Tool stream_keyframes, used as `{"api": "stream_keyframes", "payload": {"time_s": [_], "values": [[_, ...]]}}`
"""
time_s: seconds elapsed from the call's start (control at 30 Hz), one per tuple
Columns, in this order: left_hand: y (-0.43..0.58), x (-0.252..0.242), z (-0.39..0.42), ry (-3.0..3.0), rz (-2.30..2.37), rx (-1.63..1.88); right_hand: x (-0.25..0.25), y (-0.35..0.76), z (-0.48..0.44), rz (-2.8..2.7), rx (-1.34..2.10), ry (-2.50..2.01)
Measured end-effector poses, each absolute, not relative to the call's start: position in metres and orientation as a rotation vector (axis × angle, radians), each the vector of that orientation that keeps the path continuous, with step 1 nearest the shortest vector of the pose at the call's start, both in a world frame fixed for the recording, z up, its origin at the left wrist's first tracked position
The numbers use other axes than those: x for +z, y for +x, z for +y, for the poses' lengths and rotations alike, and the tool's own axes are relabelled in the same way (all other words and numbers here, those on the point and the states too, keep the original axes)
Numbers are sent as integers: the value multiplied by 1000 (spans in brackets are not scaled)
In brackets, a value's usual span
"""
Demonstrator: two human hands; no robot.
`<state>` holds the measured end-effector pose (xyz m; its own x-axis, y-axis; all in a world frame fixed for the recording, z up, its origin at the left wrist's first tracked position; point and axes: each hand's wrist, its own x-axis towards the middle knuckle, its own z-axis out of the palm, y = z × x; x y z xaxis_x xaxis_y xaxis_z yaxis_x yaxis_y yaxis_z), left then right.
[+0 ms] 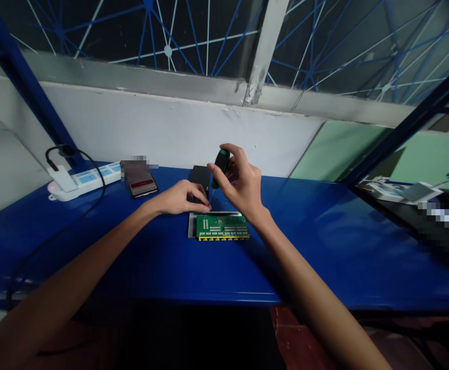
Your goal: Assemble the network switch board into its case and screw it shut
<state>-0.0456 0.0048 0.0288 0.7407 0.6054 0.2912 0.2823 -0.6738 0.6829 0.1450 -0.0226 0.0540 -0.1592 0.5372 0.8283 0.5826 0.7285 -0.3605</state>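
Observation:
My right hand (243,182) is closed round the green and black handle of a screwdriver (220,167). Its shaft points down, slightly tilted, with the tip by the far edge of a metal plate (192,226). On that plate lies a green circuit board (222,225) with a row of yellow connectors along its near side. My left hand (181,198) has thumb and fingers brought together beside the screwdriver's tip. Whatever sits between those fingertips is too small to make out. Behind the fingers a dark flat box (199,176) is partly hidden.
Small specks, perhaps screws (224,202), lie behind the plate. A phone (142,182) and a white power strip (87,180) with a black cable (103,190) are on the left of the blue table (150,272). Dark equipment (409,216) stands at the right.

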Motion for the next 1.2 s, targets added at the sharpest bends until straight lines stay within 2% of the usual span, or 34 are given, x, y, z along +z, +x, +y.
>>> {"api": "stream_keyframes", "payload": {"time_s": [0.8, 1.2], "values": [[-47, 26, 8, 2292, 688, 550, 48, 145, -28, -1911, -103, -859], [-47, 27, 5, 2282, 700, 596, 52, 143, -35, -1967, -69, -760]]}}
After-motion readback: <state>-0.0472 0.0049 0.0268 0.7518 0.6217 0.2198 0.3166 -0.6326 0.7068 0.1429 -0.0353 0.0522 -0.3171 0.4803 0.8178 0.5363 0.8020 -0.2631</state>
